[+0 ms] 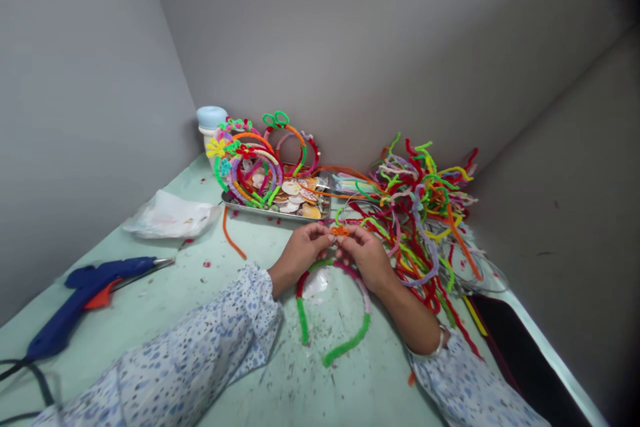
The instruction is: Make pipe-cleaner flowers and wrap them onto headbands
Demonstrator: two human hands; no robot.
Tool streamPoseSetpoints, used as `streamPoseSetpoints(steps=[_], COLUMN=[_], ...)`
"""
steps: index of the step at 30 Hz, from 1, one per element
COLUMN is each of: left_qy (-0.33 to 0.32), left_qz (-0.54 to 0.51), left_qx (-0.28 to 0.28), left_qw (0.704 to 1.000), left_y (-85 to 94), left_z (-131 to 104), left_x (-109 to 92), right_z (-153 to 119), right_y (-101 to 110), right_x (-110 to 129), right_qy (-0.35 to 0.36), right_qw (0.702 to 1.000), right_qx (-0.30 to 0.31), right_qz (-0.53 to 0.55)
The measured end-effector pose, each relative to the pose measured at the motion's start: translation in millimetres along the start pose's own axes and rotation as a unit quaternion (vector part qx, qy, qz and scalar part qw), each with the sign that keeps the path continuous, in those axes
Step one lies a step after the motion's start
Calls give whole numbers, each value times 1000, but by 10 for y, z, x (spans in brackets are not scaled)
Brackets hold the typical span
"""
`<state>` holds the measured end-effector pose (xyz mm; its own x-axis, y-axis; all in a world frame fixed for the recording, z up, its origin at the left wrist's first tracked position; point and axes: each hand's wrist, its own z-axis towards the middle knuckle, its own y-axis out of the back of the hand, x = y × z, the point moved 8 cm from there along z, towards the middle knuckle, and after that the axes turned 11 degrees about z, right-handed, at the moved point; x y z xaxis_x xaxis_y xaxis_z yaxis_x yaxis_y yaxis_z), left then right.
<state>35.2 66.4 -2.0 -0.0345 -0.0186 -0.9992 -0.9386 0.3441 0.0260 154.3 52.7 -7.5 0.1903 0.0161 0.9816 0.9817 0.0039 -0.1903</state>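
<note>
Between the fingertips of both my hands is a small orange pipe-cleaner shape (340, 231), bent into loops. My left hand (306, 250) pinches it from the left, and my right hand (367, 255) pinches it from the right. Just below the hands, a headband wrapped in pipe cleaners (349, 349) lies on the table, red, green, pink and lilac, its open ends toward me. The top of its arch runs under my fingers; whether they touch it I cannot tell.
A blue glue gun (83, 303) with a cable lies at the left, near a white plastic bag (173, 215). Finished headbands (255, 170) rest on a metal tray (275, 216) of cut-outs, beside a blue-lidded container (211, 121). Pipe cleaners (425, 193) pile at the right, near a black flat object (520, 340).
</note>
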Motion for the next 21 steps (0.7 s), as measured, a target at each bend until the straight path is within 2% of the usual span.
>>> streamPoseSetpoints(steps=[14, 21], left_qy=[-7, -1], left_qz=[5, 12], left_qx=[-13, -20], left_qw=[1000, 1000], left_y=[15, 27], left_z=[-15, -2], left_x=[-29, -15], right_z=[-21, -34], right_y=[-67, -110], right_x=[9, 10], right_qy=[19, 42], right_qw=[1000, 998], right_qx=[11, 38], right_qz=[5, 8])
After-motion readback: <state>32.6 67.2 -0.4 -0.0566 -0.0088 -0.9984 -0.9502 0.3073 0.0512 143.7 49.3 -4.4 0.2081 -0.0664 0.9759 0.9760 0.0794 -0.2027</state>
